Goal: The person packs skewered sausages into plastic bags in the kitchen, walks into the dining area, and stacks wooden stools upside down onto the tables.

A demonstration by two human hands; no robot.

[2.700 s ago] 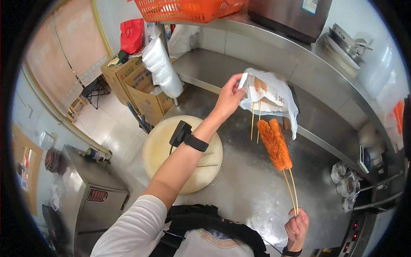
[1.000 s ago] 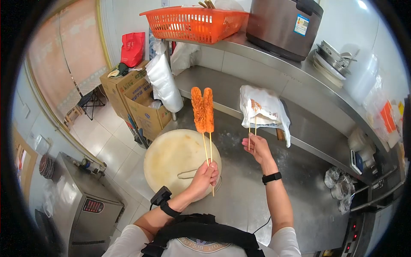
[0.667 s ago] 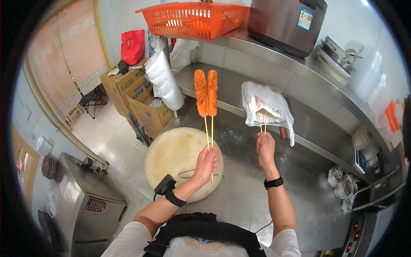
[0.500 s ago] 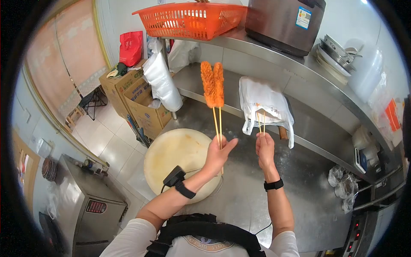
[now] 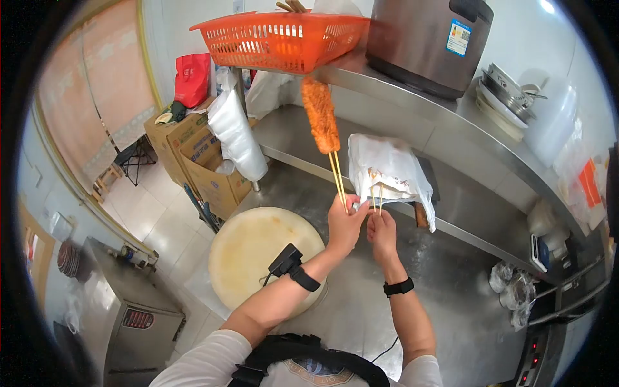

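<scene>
My left hand (image 5: 345,227) is closed round the thin sticks of skewers (image 5: 321,116) with an orange-red coating, held upright and overlapping. Beside it, my right hand (image 5: 382,235) pinches two other skewer sticks (image 5: 380,197). Their upper ends go into the opening of a white bag (image 5: 387,156), so whatever is on them is hidden. The thumb of my left hand reaches to the bag's lower edge, near the right fingers; whether it touches is unclear. The bag's handles hang down over the front of the lower steel shelf.
A round cutting board (image 5: 258,229) lies on the steel worktop (image 5: 361,309). Above, the upper shelf (image 5: 361,80) bears an orange basket (image 5: 258,42) and a dark cooker (image 5: 422,48). Plastic bags (image 5: 235,135) hang left, near cardboard boxes (image 5: 193,158). Wrapped bowls (image 5: 516,287) stand at right.
My left hand has moved right and down, beside my right hand, and its skewers now overlap. My right hand has shifted slightly left and down, still holding its sticks at the bag.
</scene>
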